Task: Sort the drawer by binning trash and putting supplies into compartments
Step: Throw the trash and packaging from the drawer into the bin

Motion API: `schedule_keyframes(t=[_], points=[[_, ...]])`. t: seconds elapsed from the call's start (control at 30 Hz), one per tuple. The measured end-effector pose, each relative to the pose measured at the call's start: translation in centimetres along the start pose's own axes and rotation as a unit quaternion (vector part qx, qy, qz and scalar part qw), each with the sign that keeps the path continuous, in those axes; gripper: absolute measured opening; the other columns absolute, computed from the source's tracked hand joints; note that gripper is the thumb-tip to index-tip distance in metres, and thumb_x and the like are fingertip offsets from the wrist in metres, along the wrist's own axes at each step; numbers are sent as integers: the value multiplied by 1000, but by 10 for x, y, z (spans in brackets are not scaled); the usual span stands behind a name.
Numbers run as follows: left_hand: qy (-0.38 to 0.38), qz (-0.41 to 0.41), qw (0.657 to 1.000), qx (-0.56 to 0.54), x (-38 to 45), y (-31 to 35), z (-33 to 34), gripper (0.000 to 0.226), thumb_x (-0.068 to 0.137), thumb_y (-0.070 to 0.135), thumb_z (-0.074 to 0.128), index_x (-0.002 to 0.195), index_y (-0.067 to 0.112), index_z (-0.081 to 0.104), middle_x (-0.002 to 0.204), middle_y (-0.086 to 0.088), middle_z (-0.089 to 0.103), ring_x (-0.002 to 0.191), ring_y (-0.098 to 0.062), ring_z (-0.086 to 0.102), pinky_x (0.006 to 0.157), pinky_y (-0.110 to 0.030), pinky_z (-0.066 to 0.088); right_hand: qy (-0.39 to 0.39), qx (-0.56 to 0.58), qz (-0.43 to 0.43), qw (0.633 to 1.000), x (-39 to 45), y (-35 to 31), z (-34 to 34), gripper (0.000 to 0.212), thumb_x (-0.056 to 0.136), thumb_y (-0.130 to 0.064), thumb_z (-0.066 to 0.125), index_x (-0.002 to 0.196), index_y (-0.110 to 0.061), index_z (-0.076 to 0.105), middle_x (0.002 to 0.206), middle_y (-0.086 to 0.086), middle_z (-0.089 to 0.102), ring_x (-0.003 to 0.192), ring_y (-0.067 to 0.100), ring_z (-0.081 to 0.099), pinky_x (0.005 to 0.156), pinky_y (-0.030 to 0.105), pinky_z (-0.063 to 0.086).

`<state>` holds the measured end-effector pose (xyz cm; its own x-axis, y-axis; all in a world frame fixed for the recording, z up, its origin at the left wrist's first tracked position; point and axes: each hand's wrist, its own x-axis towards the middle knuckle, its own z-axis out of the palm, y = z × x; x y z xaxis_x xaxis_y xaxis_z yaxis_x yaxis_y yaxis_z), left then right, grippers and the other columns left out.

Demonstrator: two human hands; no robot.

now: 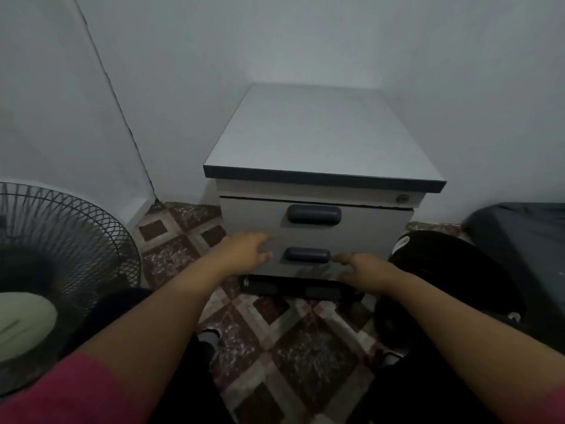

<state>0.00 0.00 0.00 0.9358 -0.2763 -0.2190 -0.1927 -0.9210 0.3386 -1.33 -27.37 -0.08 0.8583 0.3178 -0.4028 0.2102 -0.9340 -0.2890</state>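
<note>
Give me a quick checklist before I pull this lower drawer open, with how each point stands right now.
1. Both drawers shut: ok; the upper drawer and lower drawer sit flush.
2. Grip on the lower handle: not ok; left hand and right hand flank it, neither holds it.
3. Hands empty: ok.
4. Floor in front free for the drawer: ok.
5. Lock released: cannot tell.
6. Trash bin within reach: cannot tell; a dark container stands to the right, use unclear.

Both hands, left hand and right hand, flank lower drawer handle, fingers spread.
</note>
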Motion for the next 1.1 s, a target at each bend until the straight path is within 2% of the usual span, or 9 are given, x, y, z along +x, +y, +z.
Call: schedule_keyframes(t=[0.27,0.37,0.47,0.6,0.7,0.77,0.83,0.97,1.1], points=[[10,0,999,-32,28,6,10,41,93,20,49,133,32,49,135,-2,52,123,-24,47,103,-44,39,-13,145,82,986,33,-14,13,45,93,-28,59,134,-14,46,132,10,52,116,26,52,92,28,41],[17,3,999,-49,39,1,15,49,89,9,47,131,33,50,137,-2,50,124,-24,44,105,-43,37,-2,242,120,963,43,-15,15,34,92,-20,59,124,-11,51,118,10,54,104,25,53,88,31,43],[58,-6,997,-51,48,1,18,51,89,5,42,131,35,49,135,-2,50,122,-27,42,105,-43,37,23,346,152,926,50,-18,14,32,90,-15,61,120,-6,52,103,7,53,94,21,51,73,29,44],[71,5,996,-50,51,2,19,49,91,8,40,131,36,48,135,-3,51,119,-30,43,103,-45,37,10,478,205,854,59,-20,19,31,92,-12,57,122,-10,47,116,11,52,111,28,52,81,35,42],[58,3,997,-52,51,1,18,52,90,6,40,131,39,46,133,-5,51,119,-30,43,102,-46,38,9,636,211,742,64,-25,24,12,90,-4,53,95,-15,53,98,6,51,89,19,51,83,37,41],[57,3,997,-54,51,1,18,56,87,5,40,129,41,45,132,-4,51,118,-29,44,101,-47,38,27,711,199,674,66,-30,28,22,87,3,49,80,-18,49,86,5,49,73,16,47,74,33,42],[47,-3,997,-55,49,3,16,62,83,0,40,130,42,44,133,-2,49,119,-28,41,103,-47,37,45,739,193,644,66,-34,32,30,84,8,43,75,-21,42,74,2,42,62,13,40,61,27,36],[44,-14,998,-47,45,6,13,68,81,-3,40,131,43,43,134,1,48,119,-26,38,104,-45,34,50,727,198,655,59,-35,40,33,81,11,39,68,-19,32,64,0,31,55,12,28,53,25,25],[40,-2,999,-31,42,5,12,64,85,2,42,134,44,39,139,3,44,122,-25,35,105,-45,30,20,711,214,670,45,-37,45,30,81,8,38,67,-18,35,52,-1,42,53,12,31,51,25,24]])
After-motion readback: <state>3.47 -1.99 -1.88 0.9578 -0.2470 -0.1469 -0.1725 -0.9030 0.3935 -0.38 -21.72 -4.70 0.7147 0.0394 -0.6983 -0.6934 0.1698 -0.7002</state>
